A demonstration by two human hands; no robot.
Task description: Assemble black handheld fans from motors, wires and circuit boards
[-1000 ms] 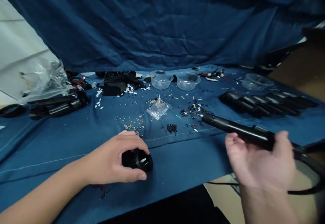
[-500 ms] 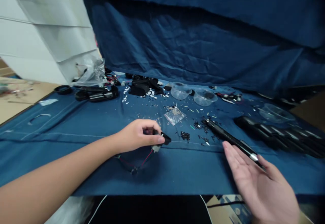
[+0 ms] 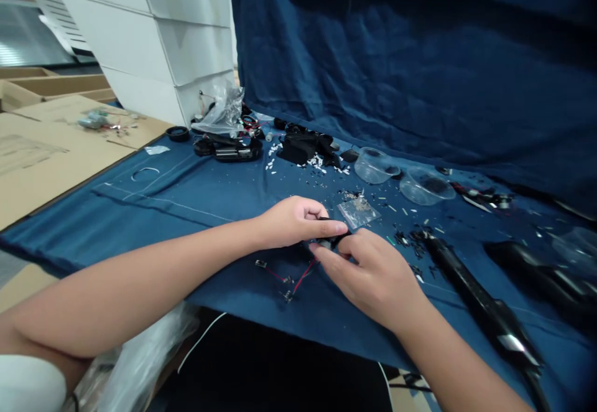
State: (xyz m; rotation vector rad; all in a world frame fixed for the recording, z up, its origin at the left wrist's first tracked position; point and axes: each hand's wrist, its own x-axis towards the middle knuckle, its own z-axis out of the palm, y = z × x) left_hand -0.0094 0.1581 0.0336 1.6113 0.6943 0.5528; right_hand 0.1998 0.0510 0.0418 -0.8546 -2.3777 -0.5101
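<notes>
My left hand (image 3: 293, 220) pinches a small black part (image 3: 332, 238) just above the blue cloth (image 3: 186, 194). Thin red and black wires (image 3: 284, 275) hang from the part and end in small connectors on the cloth. My right hand (image 3: 370, 272) meets it from the right, its fingertips closed on the same black part. A long black electric screwdriver (image 3: 476, 300) lies on the cloth just right of my right wrist, untouched.
Two clear plastic cups (image 3: 375, 164) and a small clear bag of screws (image 3: 358, 211) sit beyond my hands among scattered tiny parts. Black housings (image 3: 228, 147) and a crumpled plastic bag (image 3: 224, 110) lie far left. Cardboard (image 3: 51, 150) and white drawers (image 3: 153, 38) are on the left.
My right hand let go of the screwdriver, which now lies on the cloth, and came over to the black part. My left hand lifted that part off the cloth. The view swung left.
</notes>
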